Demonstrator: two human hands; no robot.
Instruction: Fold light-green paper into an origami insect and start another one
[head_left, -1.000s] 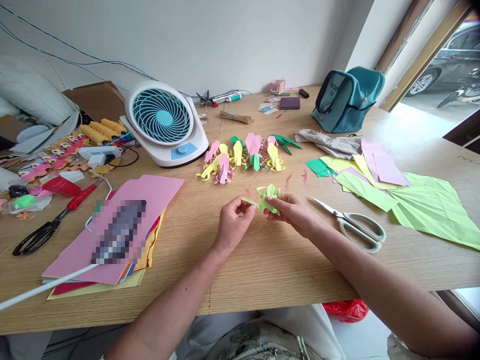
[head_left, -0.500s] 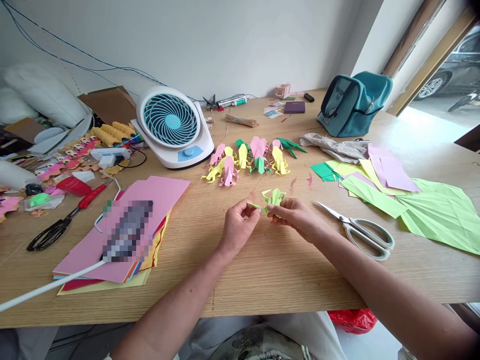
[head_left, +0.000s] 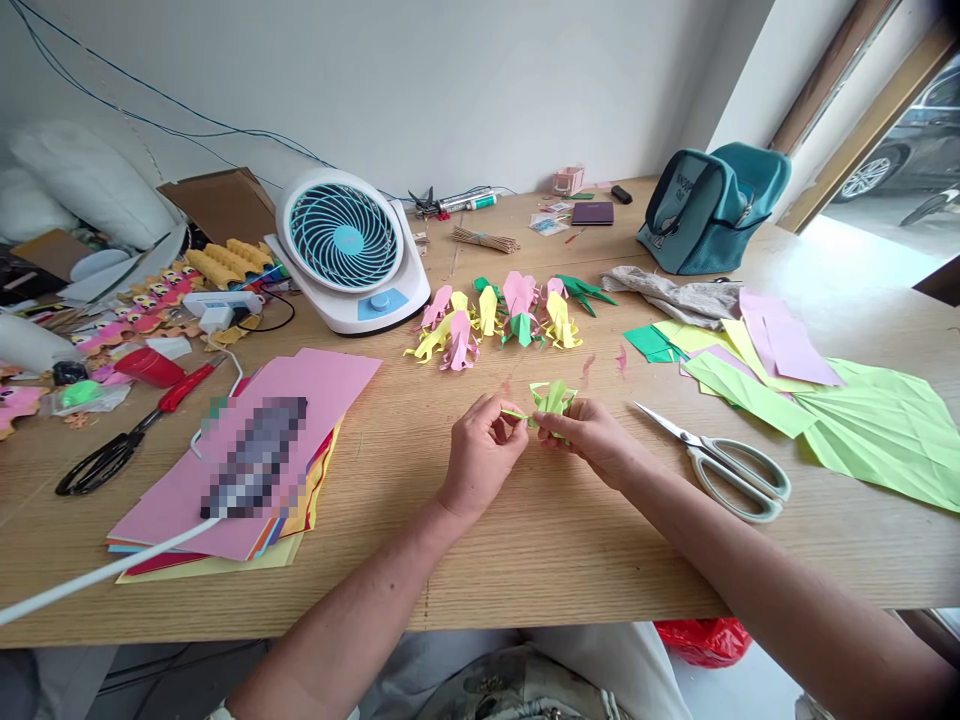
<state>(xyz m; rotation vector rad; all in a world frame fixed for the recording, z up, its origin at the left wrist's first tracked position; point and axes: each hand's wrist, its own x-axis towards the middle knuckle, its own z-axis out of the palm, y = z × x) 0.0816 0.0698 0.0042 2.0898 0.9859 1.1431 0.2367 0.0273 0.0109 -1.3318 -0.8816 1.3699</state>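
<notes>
A light green folded paper figure [head_left: 556, 397] is held just above the table between my hands. My right hand [head_left: 592, 432] grips its body from the right, thumb on top. With thumb and fingers pinched, my left hand [head_left: 486, 440] holds a thin leg-like strip on the figure's left side. My fingers hide part of the paper. Beyond my hands stands a group of finished paper figures, among them a pink one [head_left: 519, 292], a yellow one [head_left: 561, 322] and a dark green one [head_left: 585, 295]. To the right of my right hand lie scissors [head_left: 739, 470] with pale handles.
Paper scraps [head_left: 780, 350] and a creased green sheet [head_left: 892, 430] lie at the right. A stack of coloured paper [head_left: 330, 385] is at the left, near red-and-black scissors [head_left: 150, 425]. A fan [head_left: 349, 250] and a teal bag [head_left: 712, 210] stand farther back.
Both hands keep their grip on the green paper figure. My left-hand fingers have shifted slightly along the strip, and the view has moved a little.
</notes>
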